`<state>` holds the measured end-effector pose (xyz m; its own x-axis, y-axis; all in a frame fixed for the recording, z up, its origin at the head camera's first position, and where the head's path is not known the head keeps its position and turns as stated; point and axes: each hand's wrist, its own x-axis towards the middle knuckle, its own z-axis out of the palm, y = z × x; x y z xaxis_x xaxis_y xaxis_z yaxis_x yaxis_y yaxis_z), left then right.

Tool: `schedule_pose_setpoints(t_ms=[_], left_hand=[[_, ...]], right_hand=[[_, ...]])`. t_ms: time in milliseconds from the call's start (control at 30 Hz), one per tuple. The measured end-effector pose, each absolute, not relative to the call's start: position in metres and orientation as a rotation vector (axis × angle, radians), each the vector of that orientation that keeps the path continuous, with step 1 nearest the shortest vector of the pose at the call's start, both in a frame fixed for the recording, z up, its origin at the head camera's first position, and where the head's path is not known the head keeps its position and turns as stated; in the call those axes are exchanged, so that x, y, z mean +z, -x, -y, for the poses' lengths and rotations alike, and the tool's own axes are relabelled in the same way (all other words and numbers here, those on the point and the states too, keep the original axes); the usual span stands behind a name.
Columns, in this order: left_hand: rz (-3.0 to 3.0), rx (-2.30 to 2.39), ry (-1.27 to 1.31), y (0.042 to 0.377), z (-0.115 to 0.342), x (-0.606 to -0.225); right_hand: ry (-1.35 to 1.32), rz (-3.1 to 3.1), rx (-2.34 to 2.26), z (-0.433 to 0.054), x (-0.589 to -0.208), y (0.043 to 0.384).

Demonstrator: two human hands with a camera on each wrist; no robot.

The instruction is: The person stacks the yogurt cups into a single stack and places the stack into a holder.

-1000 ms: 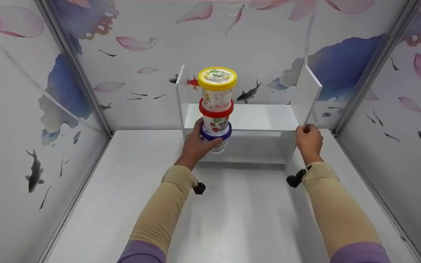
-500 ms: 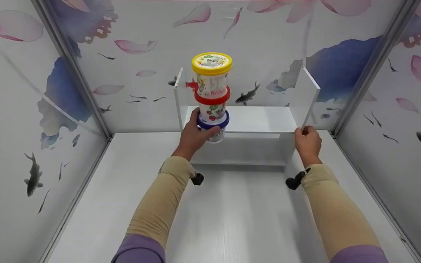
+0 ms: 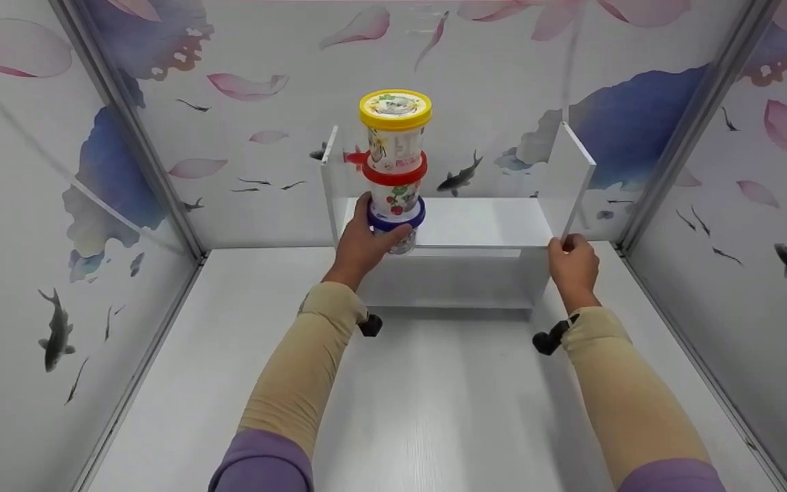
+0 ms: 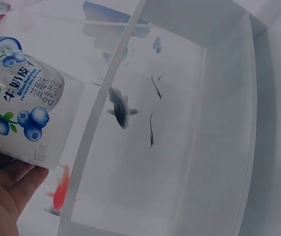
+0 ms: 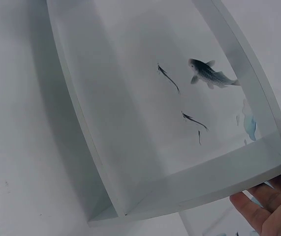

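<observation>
A stack of three white cups rises over the left part of a small white shelf unit (image 3: 489, 222). On top is the yellow-lidded cup (image 3: 397, 140), below it the red-lidded cup (image 3: 397, 198), lowest the blue-lidded cup (image 3: 402, 242). My left hand (image 3: 363, 242) grips that lowest cup, thumb in front. In the left wrist view, blueberries are printed on the blue-lidded cup (image 4: 24, 105); my left hand (image 4: 7, 191) shows beneath it. My right hand (image 3: 573, 266) holds the shelf unit at its right side, where board and side panel meet; in the right wrist view, my right hand (image 5: 273, 206) curls at the unit's corner.
The shelf unit has upright left (image 3: 332, 184) and right (image 3: 574, 171) panels above its board. It stands at the back of a white table (image 3: 427, 403), near a patterned back wall (image 3: 516, 61). Patterned side walls flank the table.
My left hand has raised the cup stack, slightly leftward, from lower in front of the shelf unit. My right hand keeps its hold at the unit's right side.
</observation>
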<state>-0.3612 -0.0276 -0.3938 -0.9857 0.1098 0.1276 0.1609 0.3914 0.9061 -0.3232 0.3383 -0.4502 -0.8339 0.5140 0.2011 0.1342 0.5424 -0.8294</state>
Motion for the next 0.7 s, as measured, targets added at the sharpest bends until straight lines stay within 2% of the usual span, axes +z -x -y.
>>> schedule_pose_setpoints(t_ms=[700], left_hand=[[2.57,-1.698,0.224,0.374,0.007,-0.397]], right_hand=[[0.529,2.34,1.207,-0.34,-0.454,0.325]])
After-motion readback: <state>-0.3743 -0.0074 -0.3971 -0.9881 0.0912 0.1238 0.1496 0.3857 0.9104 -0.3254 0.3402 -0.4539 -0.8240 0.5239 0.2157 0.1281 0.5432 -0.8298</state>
